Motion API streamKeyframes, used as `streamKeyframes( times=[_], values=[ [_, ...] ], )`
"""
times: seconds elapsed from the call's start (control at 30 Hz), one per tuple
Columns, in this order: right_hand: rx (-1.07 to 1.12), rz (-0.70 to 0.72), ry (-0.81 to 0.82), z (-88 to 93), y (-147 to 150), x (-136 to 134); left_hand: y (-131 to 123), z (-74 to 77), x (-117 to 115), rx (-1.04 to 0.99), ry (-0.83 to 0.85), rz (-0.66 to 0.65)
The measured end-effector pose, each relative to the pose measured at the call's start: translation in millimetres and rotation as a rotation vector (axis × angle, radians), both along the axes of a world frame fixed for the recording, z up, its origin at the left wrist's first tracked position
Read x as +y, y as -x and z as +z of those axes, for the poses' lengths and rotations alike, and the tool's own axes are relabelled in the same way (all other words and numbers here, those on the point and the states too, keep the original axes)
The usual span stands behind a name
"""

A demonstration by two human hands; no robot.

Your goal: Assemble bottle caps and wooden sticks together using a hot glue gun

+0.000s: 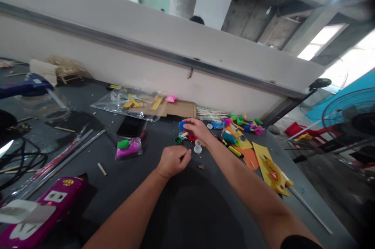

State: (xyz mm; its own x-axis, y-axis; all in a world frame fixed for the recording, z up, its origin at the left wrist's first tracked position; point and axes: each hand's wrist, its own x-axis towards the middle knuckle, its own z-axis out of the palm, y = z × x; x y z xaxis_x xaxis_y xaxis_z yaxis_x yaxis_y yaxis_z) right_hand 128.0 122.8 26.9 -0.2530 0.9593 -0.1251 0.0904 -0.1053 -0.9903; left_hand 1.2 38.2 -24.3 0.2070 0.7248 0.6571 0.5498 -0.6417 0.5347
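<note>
My right hand [197,128] reaches forward over the dark table [181,202], fingers pinched on a small blue cap-like piece [182,125]. Just under it lie a green ring [177,140], a red piece [192,138] and clear plastic cups [197,149]. My left hand [173,160] is curled into a loose fist nearer to me, thumb and fingers pressed on something small that I cannot make out.
A pink bag with a green lump [128,148], a black phone [131,126], a clear plastic bag [129,104], orange and yellow card shapes [265,161], coloured clay bits [240,124], long rods [63,155], a magenta box [43,210]. A fan [351,116] stands right.
</note>
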Motion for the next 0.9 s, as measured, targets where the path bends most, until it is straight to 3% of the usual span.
streamKeyframes(
  times=[0.07,0.13,0.3,0.4,0.53,0.67,0.8,0.9],
  values=[
    [-0.075,0.042,0.023,4.0,10,9,-1,-0.1,0,-0.013,-0.001,0.016],
    [-0.172,0.095,-0.044,4.0,19,13,4,0.9,5,-0.168,0.041,0.142],
    [-0.596,0.15,-0.537,-11.3,40,6,33,4.2,26,-0.752,0.095,0.586],
    [-0.828,0.175,-0.689,-21.0,52,-4,46,3.9,35,-0.922,0.093,0.712],
    [-1.005,0.141,-0.709,-25.9,65,-15,48,2.9,36,-0.91,0.113,0.702],
    [-0.934,0.111,-0.67,-23.9,67,-13,42,2.7,32,-0.811,0.113,0.68],
    [-0.826,0.228,-0.456,-20.9,65,-3,36,1.8,27,-0.656,0.082,0.634],
    [-0.921,0.311,-0.432,-18.0,65,1,33,0.3,23,-0.483,0.032,0.563]
  ],
)
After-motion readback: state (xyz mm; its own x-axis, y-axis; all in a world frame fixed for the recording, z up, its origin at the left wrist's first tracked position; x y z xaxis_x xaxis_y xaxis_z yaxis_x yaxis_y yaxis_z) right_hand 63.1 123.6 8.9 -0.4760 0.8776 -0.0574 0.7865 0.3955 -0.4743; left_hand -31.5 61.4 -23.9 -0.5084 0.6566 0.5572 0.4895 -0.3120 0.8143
